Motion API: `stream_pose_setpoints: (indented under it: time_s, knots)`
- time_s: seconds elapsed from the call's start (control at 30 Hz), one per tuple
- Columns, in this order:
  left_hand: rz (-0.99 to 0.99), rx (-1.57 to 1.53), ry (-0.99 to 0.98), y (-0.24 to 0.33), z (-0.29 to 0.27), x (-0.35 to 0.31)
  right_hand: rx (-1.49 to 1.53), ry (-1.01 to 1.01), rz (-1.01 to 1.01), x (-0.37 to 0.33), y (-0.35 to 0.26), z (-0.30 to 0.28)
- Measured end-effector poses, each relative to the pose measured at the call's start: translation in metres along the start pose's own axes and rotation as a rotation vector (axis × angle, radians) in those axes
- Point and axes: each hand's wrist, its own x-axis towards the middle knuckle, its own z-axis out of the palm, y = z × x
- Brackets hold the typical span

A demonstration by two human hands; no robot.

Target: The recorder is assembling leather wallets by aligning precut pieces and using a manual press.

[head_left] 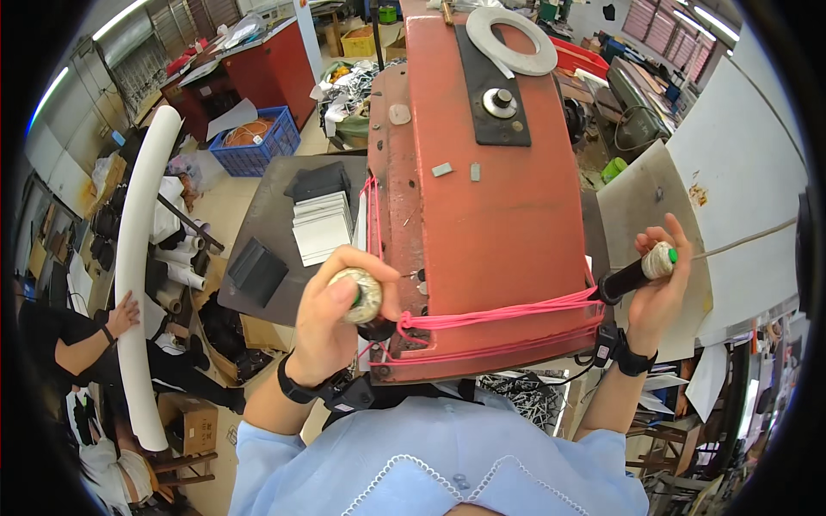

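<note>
My left hand [323, 320] is closed round a dark handle with a tape-wrapped end [368, 299], its thumb by the green button on top. A similar dark handle [625, 280] stands at the right, with a pale wrapped end and a green button. My right hand [656, 301] curls round that end, some fingers partly stretched up. Between the handles lies the broad red-orange arm of a machine [508, 232], with pink cord [499, 311] tied across its near end. Left of it, a stack of white sheets [322, 229] and black pieces [258, 270] rest on a dark table.
A white tape roll [513, 40] and a black plate with a knob [499, 103] sit on the machine. A pale panel [662, 232] flanks the right side. At left are a long white tube [144, 275], a blue crate [255, 146] and another person's hand [123, 315].
</note>
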Motion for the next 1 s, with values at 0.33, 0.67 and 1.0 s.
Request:
stream_pose_setpoints:
  time_s: [0.33,0.67,1.0]
  knots:
    - [0.027,0.032,0.085,0.002,-0.014,0.002,0.264,-0.213,0.164,-0.001,0.009,-0.01]
    - [0.079,-0.055,-0.011,-0.038,-0.036,-0.007,0.21,-0.157,0.149,-0.016,0.032,-0.013]
    - [0.062,0.117,-0.015,-0.017,-0.017,-0.004,0.212,-0.168,0.12,-0.002,0.024,-0.011]
